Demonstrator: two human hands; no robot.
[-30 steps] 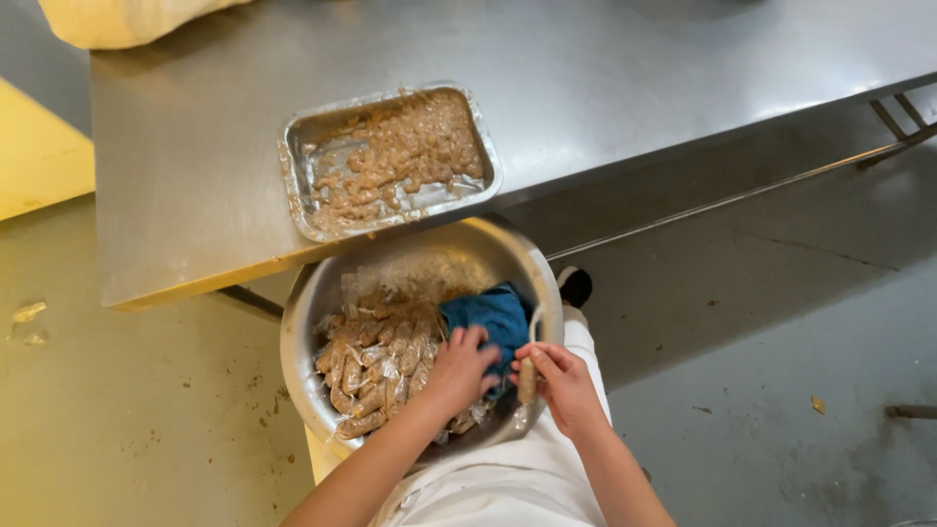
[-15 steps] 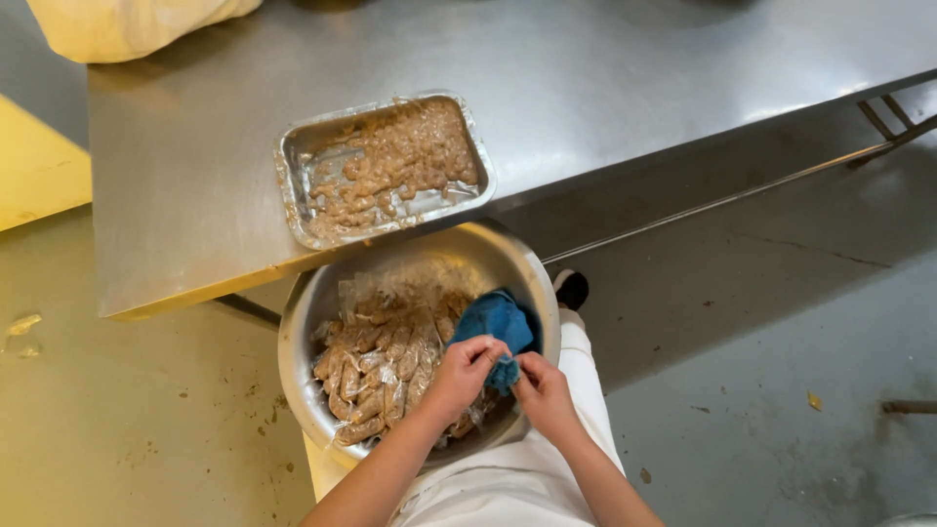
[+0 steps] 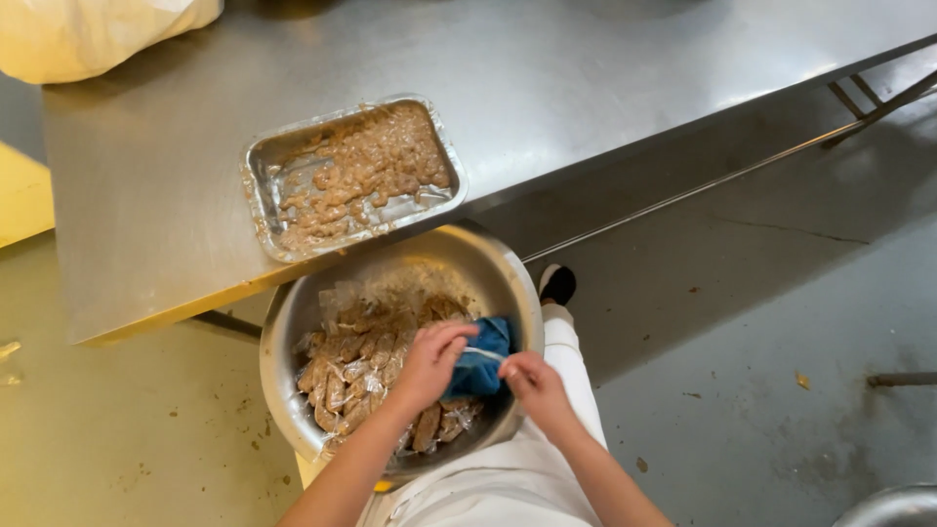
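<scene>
- Hands meet over a steel bowl (image 3: 293,337) that sits low in front of the person, its far rim tucked just under the near edge of the worktop (image 3: 547,88).
- Left hand (image 3: 431,363): fingers curled together, the grip pinched on one end of a thin pale strip (image 3: 482,353) above the bowl's contents.
- Right hand (image 3: 535,386): fingertips closed on the other end of the same strip, at the bowl's right rim; the strip is stretched between both hands.
- Blue cloth (image 3: 481,369) lies inside the bowl at its right side, just under the strip and between the hands; whether either hand touches it I cannot tell.
- Brown wrapped pieces (image 3: 356,371) fill the bowl's left and near parts, glossy with clear film.
- Foil tray (image 3: 262,181) rests on the worktop at its near edge, just beyond the bowl, holding brown lumpy food heaped toward its right end, its left end partly bare.
- White bag (image 3: 88,34) sits at the worktop's far left corner, well apart from the hands.
- Black shoe (image 3: 558,285) shows on the grey floor right of the bowl.
</scene>
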